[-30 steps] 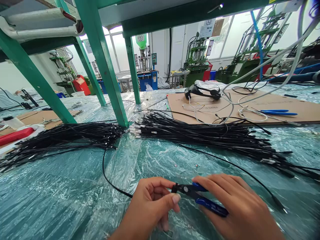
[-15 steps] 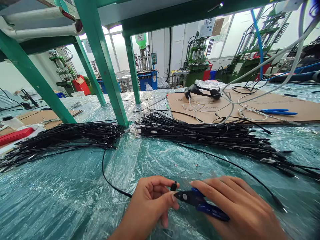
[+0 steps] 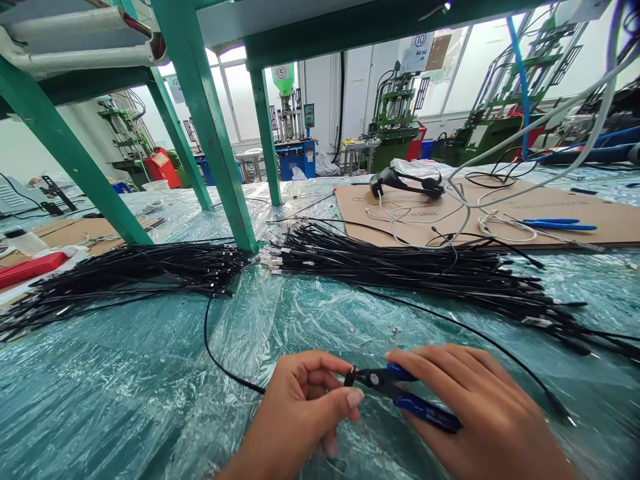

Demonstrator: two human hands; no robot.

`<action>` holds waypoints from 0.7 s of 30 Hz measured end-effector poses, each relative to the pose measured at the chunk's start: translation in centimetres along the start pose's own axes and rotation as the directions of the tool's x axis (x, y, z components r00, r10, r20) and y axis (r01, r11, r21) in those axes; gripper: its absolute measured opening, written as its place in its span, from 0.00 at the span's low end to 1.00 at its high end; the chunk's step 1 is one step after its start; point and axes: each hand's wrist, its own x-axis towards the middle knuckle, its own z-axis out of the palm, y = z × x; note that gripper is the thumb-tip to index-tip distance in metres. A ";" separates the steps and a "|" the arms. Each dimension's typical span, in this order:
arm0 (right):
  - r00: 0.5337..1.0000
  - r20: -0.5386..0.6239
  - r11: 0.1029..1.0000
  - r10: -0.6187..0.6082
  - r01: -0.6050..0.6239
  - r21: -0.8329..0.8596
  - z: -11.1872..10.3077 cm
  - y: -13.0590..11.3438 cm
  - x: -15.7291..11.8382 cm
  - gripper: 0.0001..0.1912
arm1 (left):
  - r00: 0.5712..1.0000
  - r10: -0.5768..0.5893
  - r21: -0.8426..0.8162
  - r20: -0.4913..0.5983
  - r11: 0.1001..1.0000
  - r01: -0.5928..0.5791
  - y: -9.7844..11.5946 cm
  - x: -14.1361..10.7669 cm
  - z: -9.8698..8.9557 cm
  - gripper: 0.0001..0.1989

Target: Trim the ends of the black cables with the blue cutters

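Note:
Between thumb and forefinger, my left hand (image 3: 310,407) pinches the black end of a cable (image 3: 220,360). The cable runs out behind that hand, up toward the left pile. Blue-handled flush cutters (image 3: 400,393) are gripped in my right hand (image 3: 480,407), their handles somewhat apart. The cutters' dark jaws meet the cable end at my left fingertips; whether they bite into it I cannot make out. Beyond my hands lie two piles of black cables, a left pile (image 3: 150,270) and a right pile (image 3: 400,273). A single loose cable (image 3: 480,340) trails down past my right hand.
Green metal posts (image 3: 210,133) rise from the plastic-covered table (image 3: 165,380) on the left. Cardboard (image 3: 430,220) at the back right bears a black headset (image 3: 405,183) and blue-handled pliers (image 3: 560,225). A red object (image 3: 30,270) lies far left. White cords hang at right.
The cutters have turned and shifted slightly up, their jaws now at the tip of the cable end. Their handles appear wider apart. My left hand has barely moved.

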 end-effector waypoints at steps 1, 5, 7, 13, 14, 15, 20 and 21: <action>1.000 0.010 1.000 -0.010 0.010 0.000 0.0 0.1 0.0 0.09 | 1.000 0.000 0.000 0.002 1.000 0.000 0.0 0.0 0.0 0.15; 1.000 0.022 1.000 -0.021 0.021 -0.001 -0.1 0.2 -0.1 0.08 | 1.000 0.002 -0.002 0.012 1.000 -0.002 0.0 0.1 0.0 0.15; 1.000 0.018 1.000 -0.025 0.025 -0.007 -0.2 0.3 -0.1 0.08 | 1.000 0.000 -0.004 0.009 1.000 0.000 0.0 0.1 0.1 0.16; 0.999 0.011 0.999 -0.042 0.043 -0.028 -0.3 0.3 0.1 0.09 | 1.000 0.007 0.002 -0.003 1.000 -0.007 0.0 0.1 0.1 0.15; 0.999 0.006 0.999 -0.042 0.042 -0.032 -0.4 0.3 0.2 0.09 | 1.000 0.007 0.006 0.001 1.000 -0.007 -0.1 0.1 0.1 0.15; 0.999 0.006 0.999 -0.045 0.045 -0.030 -0.4 0.3 0.2 0.09 | 1.000 0.008 0.008 0.004 1.000 -0.008 -0.1 0.1 0.0 0.15; 0.995 0.077 0.996 -0.064 0.059 0.060 -0.7 0.1 -0.1 0.11 | 1.000 0.029 0.019 -0.001 0.999 -0.029 -0.2 0.5 0.0 0.17; 0.995 0.081 0.996 -0.061 0.055 0.072 -0.7 0.1 -0.2 0.12 | 0.999 0.041 0.024 -0.002 0.999 -0.041 -0.2 0.5 0.0 0.17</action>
